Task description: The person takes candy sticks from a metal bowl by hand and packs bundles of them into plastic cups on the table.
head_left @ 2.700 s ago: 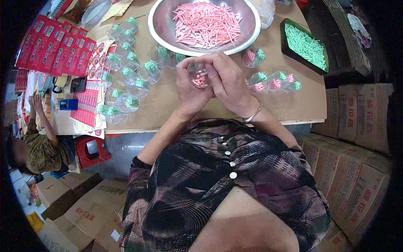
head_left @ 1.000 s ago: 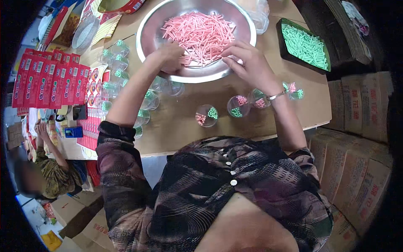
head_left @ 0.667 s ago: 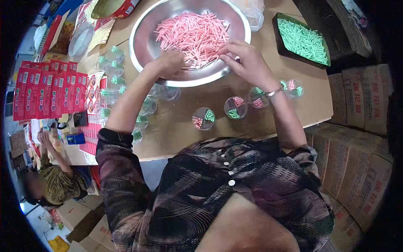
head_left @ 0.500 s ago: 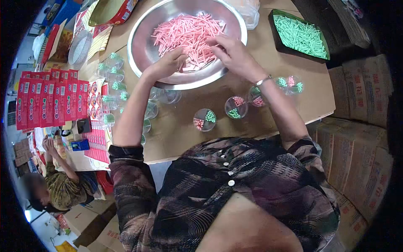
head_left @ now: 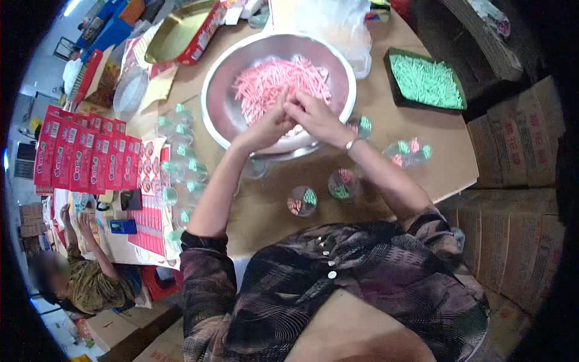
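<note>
A large metal bowl [head_left: 218, 114] holds a heap of thin pink sticks [head_left: 280, 81]. Over the near side of the heap, my left hand [head_left: 269, 128] and my right hand [head_left: 315, 119] meet with their fingertips together. The fingers of both are bent and closed; whatever lies between them is too small or hidden to make out. On the table nearer my body stand round clear cups with green and pink sticks in separate sections, one cup [head_left: 302, 201] in front and another cup [head_left: 344, 183] to its right. More such cups [head_left: 407, 152] lie by my right forearm.
At the right is a dark tray [head_left: 395, 90] of green sticks [head_left: 428, 81]. Clear cups with green sticks [head_left: 184, 163] line the left side, beside red printed packets [head_left: 84, 151]. Cartons [head_left: 506, 229] are stacked at right. A co-worker [head_left: 99, 280] sits at far left.
My hands were apart over the pink sticks and have come together at the near side of the bowl. The camera view has shifted, so the bowl appears lower.
</note>
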The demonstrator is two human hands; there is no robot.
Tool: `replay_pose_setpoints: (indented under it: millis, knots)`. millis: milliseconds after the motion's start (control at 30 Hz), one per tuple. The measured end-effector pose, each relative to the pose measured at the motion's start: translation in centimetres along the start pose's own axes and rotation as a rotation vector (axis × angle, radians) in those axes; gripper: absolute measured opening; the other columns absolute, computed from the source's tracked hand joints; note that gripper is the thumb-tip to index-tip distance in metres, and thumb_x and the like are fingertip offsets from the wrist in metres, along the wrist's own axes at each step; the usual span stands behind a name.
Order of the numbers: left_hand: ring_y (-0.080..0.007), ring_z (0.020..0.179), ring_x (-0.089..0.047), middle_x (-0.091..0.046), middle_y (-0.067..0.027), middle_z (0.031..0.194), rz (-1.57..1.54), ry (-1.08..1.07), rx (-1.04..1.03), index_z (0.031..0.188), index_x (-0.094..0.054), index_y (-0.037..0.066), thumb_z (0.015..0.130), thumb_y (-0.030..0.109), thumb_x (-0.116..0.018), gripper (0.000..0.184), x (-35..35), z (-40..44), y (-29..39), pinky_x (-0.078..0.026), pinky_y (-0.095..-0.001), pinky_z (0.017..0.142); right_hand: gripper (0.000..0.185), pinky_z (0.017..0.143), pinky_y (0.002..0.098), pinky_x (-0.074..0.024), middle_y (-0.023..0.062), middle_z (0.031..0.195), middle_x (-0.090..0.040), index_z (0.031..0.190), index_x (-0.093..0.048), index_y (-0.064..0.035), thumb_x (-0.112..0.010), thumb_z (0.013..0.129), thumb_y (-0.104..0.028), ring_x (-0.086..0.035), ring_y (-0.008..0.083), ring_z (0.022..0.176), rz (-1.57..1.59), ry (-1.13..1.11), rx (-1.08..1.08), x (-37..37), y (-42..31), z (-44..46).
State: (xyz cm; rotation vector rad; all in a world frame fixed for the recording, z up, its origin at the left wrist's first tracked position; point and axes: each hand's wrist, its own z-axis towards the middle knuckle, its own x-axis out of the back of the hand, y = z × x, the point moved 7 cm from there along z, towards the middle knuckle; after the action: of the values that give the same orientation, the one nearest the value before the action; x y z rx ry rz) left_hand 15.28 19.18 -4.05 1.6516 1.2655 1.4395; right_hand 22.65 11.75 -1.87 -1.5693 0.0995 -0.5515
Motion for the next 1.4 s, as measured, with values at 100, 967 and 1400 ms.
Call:
replay_pose_setpoints:
  millis: [100,967,1400]
  knots:
    - [-0.0187,0.087,-0.057,-0.053,-0.0167,0.111,-0.038,0.014,0.034,0.150,0.005,0.000,0.091,-0.001,-0.052,0.082,0.3,-0.5,1.3,-0.048,-0.0205,0.074,0.016,0.062,0.0236,-0.0449,0.0048,0.079,-0.058,0.086,-0.060,-0.0025,-0.056,0.091,-0.016,-0.054,0.0115,0.068,-0.094,-0.011,0.009,0.3,0.5,0.6]
    - [-0.0152,0.063,-0.055,-0.061,-0.0081,0.075,0.100,0.957,-0.282,0.100,-0.060,0.000,0.102,0.027,-0.038,0.035,-2.2,-7.1,5.2,-0.044,-0.0306,0.055,0.011,0.057,0.0198,-0.0453,0.0042,0.081,-0.062,0.098,-0.059,-0.0016,-0.051,0.091,-0.003,-0.054,0.0080,0.064,0.345,0.101,0.226,-0.7,-5.7,-4.6]
    - [-0.0121,0.054,-0.043,-0.051,-0.0033,0.061,-0.224,1.049,-0.390,0.076,-0.053,0.002,0.100,0.016,-0.038,0.032,-5.1,-12.3,6.2,-0.036,-0.0271,0.050,0.008,0.048,0.0160,-0.0367,-0.0033,0.068,-0.054,0.096,-0.061,-0.0053,-0.059,0.093,-0.012,-0.044,0.0034,0.054,0.718,0.102,-0.055,-4.1,-5.3,-8.7]
